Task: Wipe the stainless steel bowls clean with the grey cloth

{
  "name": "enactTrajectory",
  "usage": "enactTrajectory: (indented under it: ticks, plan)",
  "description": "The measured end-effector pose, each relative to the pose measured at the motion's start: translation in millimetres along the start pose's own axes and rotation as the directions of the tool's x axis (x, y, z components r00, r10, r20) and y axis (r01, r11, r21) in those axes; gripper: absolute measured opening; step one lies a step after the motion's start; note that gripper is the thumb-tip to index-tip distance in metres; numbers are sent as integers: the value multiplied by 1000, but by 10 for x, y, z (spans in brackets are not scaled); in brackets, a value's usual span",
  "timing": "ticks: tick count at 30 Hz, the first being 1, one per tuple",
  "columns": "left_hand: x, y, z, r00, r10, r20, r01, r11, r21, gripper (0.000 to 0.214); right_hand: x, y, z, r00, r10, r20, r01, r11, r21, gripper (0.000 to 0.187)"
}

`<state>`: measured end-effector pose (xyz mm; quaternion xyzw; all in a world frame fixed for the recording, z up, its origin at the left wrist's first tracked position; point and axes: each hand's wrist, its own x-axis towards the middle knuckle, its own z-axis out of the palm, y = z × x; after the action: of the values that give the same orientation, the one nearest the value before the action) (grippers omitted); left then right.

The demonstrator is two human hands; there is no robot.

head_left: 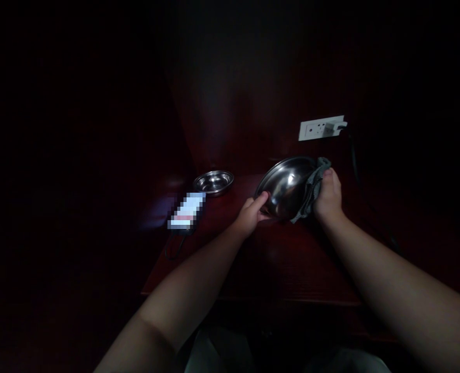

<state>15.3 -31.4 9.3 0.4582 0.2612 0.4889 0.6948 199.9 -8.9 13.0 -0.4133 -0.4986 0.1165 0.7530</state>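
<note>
A shiny metal bowl (286,184) is held tilted above the dark red table, its rounded outside towards me. My left hand (252,213) grips its near left edge, the thumb lying on the outside. On the right, my right hand (330,196) is closed on a grey-green cloth (312,192) and presses it against the bowl's right side. Folds of the cloth hang down below the fingers. The inside of the bowl faces away and is hidden.
A smaller metal dish (214,182) rests on the table (253,269) at the back left. Beside it lies a lit phone (187,211) with a cable. A white wall socket (321,128) holds a plug, whose dark cord (354,158) hangs down at the right. The surroundings are very dark.
</note>
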Motion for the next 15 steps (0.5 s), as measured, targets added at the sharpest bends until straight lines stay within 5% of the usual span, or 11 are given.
enactTrajectory:
  ticks: [15]
  plan:
    - [11, -12, -9, 1000, -4, -24, 5, 1000, 11, 45, -14, -62, -1, 1000, -2, -17, 2, 1000, -26, 45]
